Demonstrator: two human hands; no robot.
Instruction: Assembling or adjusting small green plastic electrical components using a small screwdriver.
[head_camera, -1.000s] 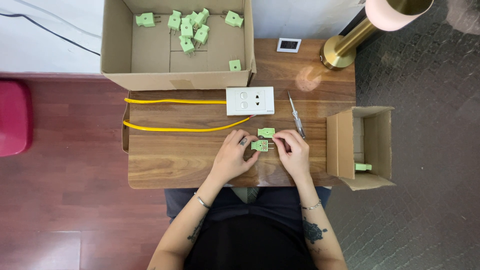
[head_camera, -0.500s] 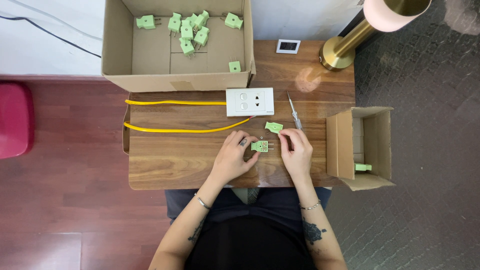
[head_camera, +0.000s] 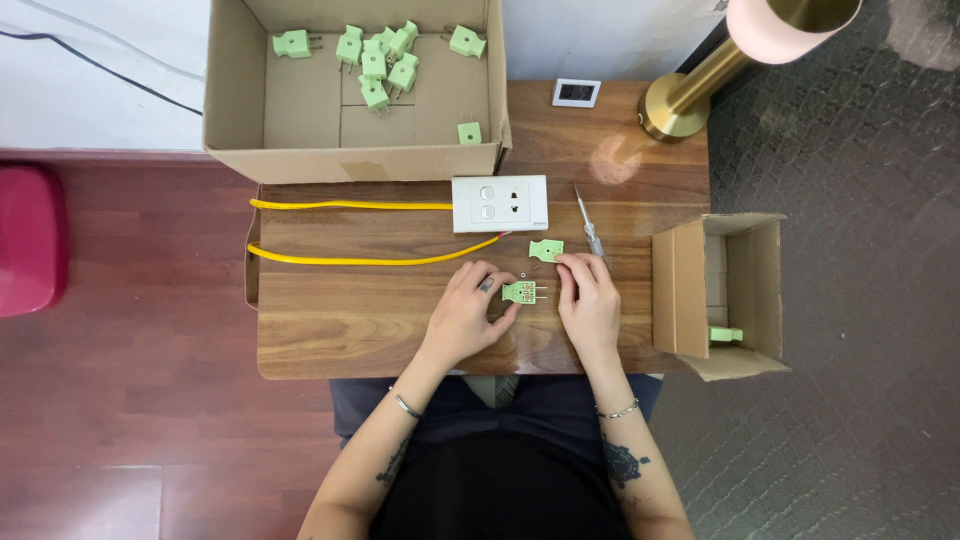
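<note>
- Wooden tabletop (head_camera: 360, 320) sits between a white wall at the top, reddish floorboards on the left and dark carpet on the right.
- Left hand (head_camera: 468, 312) rests on the wood with its fingers curled, fingertips pinching the left edge of an opened green plug body (head_camera: 523, 291) (inner side up, prongs pointing right).
- Right hand (head_camera: 590, 298) lies just right of that plug body, fingers bent down with the tips on the wood; whether it grips anything I cannot tell.
- Green plug cover (head_camera: 546, 250) lies loose on the table just above the right hand's fingertips, apart from the plug body.
- Screwdriver (head_camera: 588, 222) lies beside the cover, handle near the hand.
- White socket panel (head_camera: 499, 203) sits above the hands, with a yellow cable (head_camera: 350, 232) looping off to the left.
- Large cardboard box (head_camera: 355, 160) at the table's far edge holds many green plugs (head_camera: 385, 58).
- Small cardboard box (head_camera: 735, 295) at the right edge holds one green plug (head_camera: 726, 334).
- Brass lamp base (head_camera: 668, 112) and a small white square device (head_camera: 576, 93) stand at the far right corner.
</note>
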